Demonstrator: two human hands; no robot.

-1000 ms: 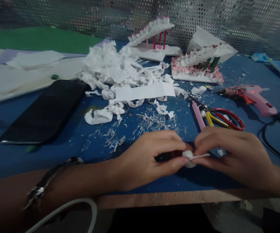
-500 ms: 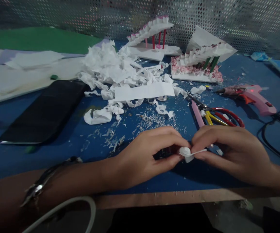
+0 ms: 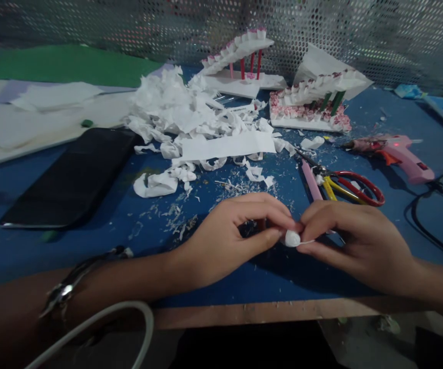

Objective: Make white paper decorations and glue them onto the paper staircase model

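Observation:
Between my two hands is a small white paper roll [image 3: 292,238], its coiled round end facing me. My left hand [image 3: 240,236] pinches the roll's left side between thumb and fingertips. On the other side, my right hand [image 3: 350,243] grips the thin free end of the same paper, which sticks out as a narrow edge. Both hands are just above the blue table [image 3: 221,287], near its front edge. Beyond my right hand lie pliers with red and yellow handles [image 3: 359,192] and a pink stick-like tool [image 3: 312,180].
A heap of white paper scraps [image 3: 175,102] and a flat paper strip [image 3: 227,145] lie ahead. Two paper-decorated models [image 3: 240,84] stand at the back. A pink glue gun [image 3: 401,154] with a black cord is right; a black phone [image 3: 71,177] is left.
The paper's free end now shows shorter beside the roll, and its hanging flap is gone from view. My right hand has moved slightly left; the left thumb has shifted.

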